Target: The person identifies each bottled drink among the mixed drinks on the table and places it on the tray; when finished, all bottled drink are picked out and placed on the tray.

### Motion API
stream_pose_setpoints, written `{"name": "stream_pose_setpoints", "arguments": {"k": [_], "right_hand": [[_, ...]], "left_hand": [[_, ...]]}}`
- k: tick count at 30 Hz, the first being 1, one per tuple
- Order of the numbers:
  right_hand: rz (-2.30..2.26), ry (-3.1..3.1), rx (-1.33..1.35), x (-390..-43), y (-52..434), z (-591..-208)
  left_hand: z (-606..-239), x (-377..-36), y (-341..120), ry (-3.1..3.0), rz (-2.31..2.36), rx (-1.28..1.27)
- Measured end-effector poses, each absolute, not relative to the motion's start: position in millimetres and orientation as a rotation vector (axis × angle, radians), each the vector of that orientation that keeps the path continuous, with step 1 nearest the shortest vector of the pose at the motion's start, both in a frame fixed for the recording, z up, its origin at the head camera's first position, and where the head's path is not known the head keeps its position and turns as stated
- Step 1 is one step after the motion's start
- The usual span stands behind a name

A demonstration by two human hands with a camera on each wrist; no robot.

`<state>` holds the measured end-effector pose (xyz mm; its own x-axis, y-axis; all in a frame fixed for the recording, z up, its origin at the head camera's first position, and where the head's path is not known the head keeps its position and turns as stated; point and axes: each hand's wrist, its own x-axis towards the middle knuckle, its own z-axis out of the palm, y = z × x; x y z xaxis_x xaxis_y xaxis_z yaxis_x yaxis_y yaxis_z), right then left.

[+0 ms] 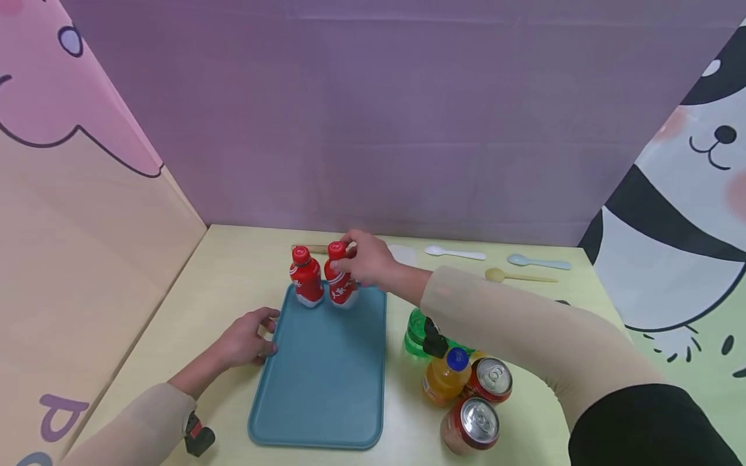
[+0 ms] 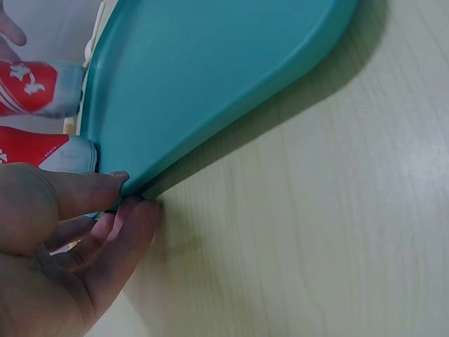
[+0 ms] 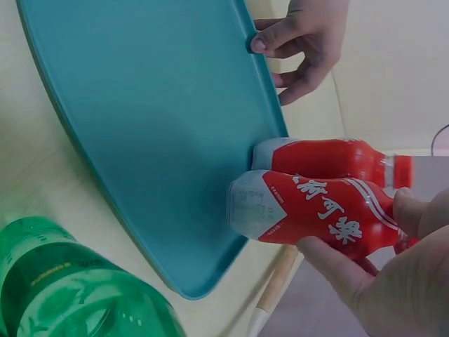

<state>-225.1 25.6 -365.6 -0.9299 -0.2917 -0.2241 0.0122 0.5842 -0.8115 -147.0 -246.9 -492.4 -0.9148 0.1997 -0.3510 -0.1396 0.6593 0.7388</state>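
A blue-green tray (image 1: 326, 382) lies lengthwise on the table. My left hand (image 1: 250, 336) pinches its left rim, with the thumb (image 2: 91, 191) over the edge and the fingers against the side. At the tray's far left corner stands a red bottle (image 1: 305, 279) with a white base and red cap. Close to its right is a second, matching red bottle (image 1: 340, 288), which my right hand (image 1: 372, 260) grips around the upper part. In the right wrist view this held bottle (image 3: 309, 210) overlaps the other one; whether its base touches the tray I cannot tell.
Right of the tray are green bottles (image 1: 415, 333), partly hidden by my right arm, an orange drink bottle (image 1: 445, 378) with a blue cap, and two cans (image 1: 471, 424). White (image 1: 454, 252), pale blue (image 1: 539, 261) and yellow (image 1: 519, 276) spoons lie at the back. A purple wall stands behind.
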Motion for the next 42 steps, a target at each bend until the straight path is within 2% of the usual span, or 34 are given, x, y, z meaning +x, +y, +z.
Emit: {"name": "stream_pose_setpoints", "arguments": {"k": [20, 31, 42], "right_hand": [[-1.205, 2.423, -0.280, -231.8, 14.8, -378.3], [-0.994, 2.392, -0.507, -236.8, 37.7, -346.5], [-1.086, 2.424, -0.713, -219.2, 100.1, -306.8]], "left_hand": [[-488.6, -150.1, -242.2, 2.482, 1.112, 0.021], [-493.8, -151.4, -241.7, 2.474, 1.120, 0.014], [-492.6, -149.1, -245.5, 2.468, 1.119, 0.023]]}}
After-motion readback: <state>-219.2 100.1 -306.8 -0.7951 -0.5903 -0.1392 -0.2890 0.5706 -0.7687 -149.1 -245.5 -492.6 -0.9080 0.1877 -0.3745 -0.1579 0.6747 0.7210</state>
